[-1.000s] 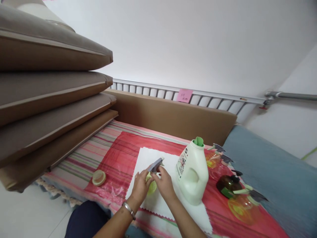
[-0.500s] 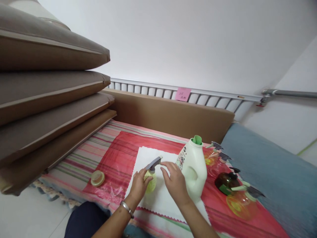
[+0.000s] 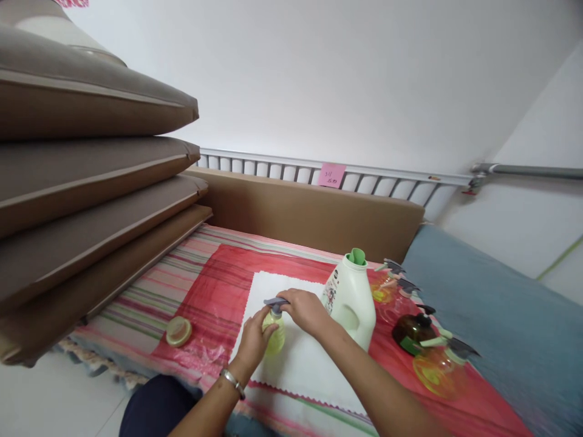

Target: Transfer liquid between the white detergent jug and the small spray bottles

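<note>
A small clear pump bottle (image 3: 276, 341) with yellow-green liquid stands upright on a white scallop-edged sheet (image 3: 300, 376). My left hand (image 3: 253, 337), with a silver bracelet at the wrist, is wrapped round the bottle's upper part. Above it, my right hand (image 3: 304, 309) grips the grey pump head (image 3: 274, 302) at the bottle's neck. Just right of my hands a large pale green jug (image 3: 359, 291) stands uncapped, with something green in its mouth.
Several pump bottles, one of them a dark brown bottle (image 3: 412, 335), line the right side. A round lid (image 3: 178, 331) lies at left on the red cloth (image 3: 218, 279). Stacked brown cushions (image 3: 100, 152) rise at far left; a brown panel (image 3: 300, 209) stands behind.
My right hand has moved left onto the pump head and closed on it. The pump head has turned and now sits level. My left hand keeps its hold on the bottle.
</note>
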A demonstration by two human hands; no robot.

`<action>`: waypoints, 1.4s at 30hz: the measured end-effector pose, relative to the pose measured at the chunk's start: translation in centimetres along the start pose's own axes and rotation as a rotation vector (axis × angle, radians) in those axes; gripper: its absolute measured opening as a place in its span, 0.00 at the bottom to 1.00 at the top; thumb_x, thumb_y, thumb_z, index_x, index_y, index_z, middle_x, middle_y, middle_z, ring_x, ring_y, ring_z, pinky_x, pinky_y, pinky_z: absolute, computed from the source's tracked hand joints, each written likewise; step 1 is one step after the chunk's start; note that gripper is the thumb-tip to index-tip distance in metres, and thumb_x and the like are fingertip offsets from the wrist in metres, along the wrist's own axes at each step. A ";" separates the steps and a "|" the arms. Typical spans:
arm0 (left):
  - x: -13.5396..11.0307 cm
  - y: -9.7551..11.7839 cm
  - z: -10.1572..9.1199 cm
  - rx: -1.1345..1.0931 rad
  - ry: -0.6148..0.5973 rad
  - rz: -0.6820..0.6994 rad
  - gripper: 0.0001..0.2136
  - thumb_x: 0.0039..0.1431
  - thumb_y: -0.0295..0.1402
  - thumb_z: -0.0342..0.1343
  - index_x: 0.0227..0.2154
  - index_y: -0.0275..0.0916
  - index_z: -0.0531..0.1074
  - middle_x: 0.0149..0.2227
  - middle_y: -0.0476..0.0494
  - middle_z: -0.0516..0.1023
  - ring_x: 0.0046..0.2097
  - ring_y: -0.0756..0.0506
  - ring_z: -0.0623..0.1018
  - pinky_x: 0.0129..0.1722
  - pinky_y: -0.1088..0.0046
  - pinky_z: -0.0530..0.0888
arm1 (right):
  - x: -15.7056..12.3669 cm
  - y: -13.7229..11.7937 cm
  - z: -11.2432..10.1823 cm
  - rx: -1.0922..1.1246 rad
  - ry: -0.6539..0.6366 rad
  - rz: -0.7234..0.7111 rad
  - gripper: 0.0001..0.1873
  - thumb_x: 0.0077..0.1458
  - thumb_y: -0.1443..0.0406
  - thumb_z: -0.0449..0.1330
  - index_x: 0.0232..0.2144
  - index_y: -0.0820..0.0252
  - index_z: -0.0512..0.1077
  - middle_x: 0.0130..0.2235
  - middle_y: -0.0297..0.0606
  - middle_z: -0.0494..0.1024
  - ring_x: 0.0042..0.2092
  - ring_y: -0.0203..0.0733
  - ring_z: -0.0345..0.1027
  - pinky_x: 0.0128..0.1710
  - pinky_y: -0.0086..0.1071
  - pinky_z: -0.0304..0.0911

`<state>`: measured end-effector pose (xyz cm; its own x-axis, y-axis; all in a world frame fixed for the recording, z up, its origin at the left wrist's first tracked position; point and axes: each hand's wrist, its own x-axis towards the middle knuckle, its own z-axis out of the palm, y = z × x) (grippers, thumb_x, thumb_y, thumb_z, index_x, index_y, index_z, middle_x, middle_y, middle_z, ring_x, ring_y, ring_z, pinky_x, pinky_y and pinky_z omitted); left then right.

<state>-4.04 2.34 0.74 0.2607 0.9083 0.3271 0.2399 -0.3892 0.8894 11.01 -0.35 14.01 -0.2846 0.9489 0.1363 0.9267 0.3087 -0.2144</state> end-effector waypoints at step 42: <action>3.7 1.0 -1.7 -0.355 -0.264 -0.066 0.15 0.39 0.36 0.64 0.33 0.39 0.76 0.37 0.42 0.80 0.45 0.37 0.75 0.49 0.59 0.68 | 0.4 -2.1 -0.3 -0.110 -0.096 0.126 0.10 0.55 0.61 0.55 0.34 0.59 0.72 0.36 0.36 0.78 0.38 0.40 0.71 0.35 0.34 0.62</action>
<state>-4.44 5.57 3.35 0.4967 0.8411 0.2141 -0.0595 -0.2131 0.9752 9.06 -0.65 14.81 -0.1815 0.9832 0.0208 0.9763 0.1827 -0.1161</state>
